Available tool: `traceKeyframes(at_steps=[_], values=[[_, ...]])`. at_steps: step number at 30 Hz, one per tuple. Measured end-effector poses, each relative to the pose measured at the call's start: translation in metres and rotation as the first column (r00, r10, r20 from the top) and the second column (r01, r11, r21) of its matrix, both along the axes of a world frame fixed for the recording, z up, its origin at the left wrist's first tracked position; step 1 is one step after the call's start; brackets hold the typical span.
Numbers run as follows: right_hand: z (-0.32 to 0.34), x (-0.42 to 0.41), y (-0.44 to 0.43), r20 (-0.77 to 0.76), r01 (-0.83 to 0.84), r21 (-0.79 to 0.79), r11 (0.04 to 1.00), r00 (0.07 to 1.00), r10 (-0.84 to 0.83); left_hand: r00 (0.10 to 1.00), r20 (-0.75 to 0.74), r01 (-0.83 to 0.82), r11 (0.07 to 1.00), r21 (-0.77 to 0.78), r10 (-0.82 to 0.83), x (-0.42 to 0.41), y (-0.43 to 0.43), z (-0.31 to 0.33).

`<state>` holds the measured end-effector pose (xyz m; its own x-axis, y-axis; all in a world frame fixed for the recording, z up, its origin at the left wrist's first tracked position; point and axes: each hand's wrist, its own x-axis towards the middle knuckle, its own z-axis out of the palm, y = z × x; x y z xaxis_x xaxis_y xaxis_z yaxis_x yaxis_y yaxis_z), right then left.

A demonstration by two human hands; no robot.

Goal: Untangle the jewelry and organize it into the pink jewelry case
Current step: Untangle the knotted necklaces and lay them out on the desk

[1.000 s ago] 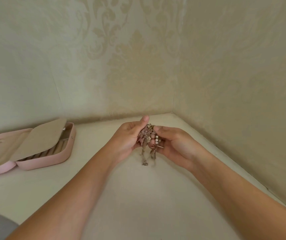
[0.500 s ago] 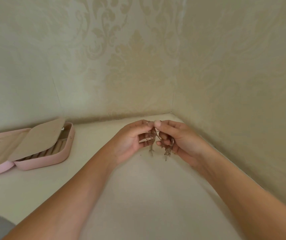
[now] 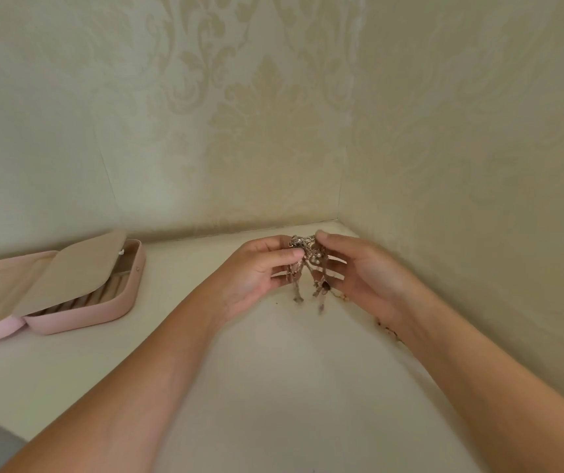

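Gold-toned jewelry, bunched a second ago, now stretches between my left hand and right hand, each pinching a side; untangling seems begun, pink case waiting.

We are holding the tangled jewelry above the desk, between our left grip and our right grip. It is forming one small knot of thin golden-brown chains, with a few pale pearl-like beads in the middle. Several loose ends are hanging down from the knot; whether their tips are touching the desk we cannot tell. One strand is trailing away under the right wrist. The pink jewelry case is lying open on the desk, well apart to the left. Its beige inner flap is covering part of the tray, and rows of beige rolls are showing below it.
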<state>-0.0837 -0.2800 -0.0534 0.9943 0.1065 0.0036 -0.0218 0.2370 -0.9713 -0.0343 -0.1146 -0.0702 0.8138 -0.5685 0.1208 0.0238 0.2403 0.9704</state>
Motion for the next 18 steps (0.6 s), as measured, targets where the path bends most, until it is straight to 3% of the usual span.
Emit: traceKeyframes(at_steps=[3,6,9,13,18], values=[[-0.001,-0.001,0.0,0.007,-0.046,-0.128,0.991,0.999,0.047,1.0,0.0,0.001,1.0,0.004,-0.001,0.002,0.002,-0.001],[0.0,-0.004,0.004,0.013,-0.093,-0.136,0.986,0.995,0.096,0.999,0.011,0.034,0.999,0.018,-0.034,0.003,0.002,-0.001],[0.002,-0.004,0.007,0.055,-0.03,-0.241,0.97,0.997,0.044,0.998,0.034,0.05,0.997,0.061,-0.053,0.001,0.003,0.0],[0.001,-0.006,0.009,0.328,0.351,-0.597,0.721,0.928,-0.179,0.995,0.037,0.087,0.988,0.13,-0.093,-0.003,0.003,-0.001],[-0.004,-0.008,0.018,0.531,0.531,-0.638,0.558,0.828,-0.181,0.992,0.028,0.117,0.985,0.126,-0.122,-0.007,0.001,0.002]])
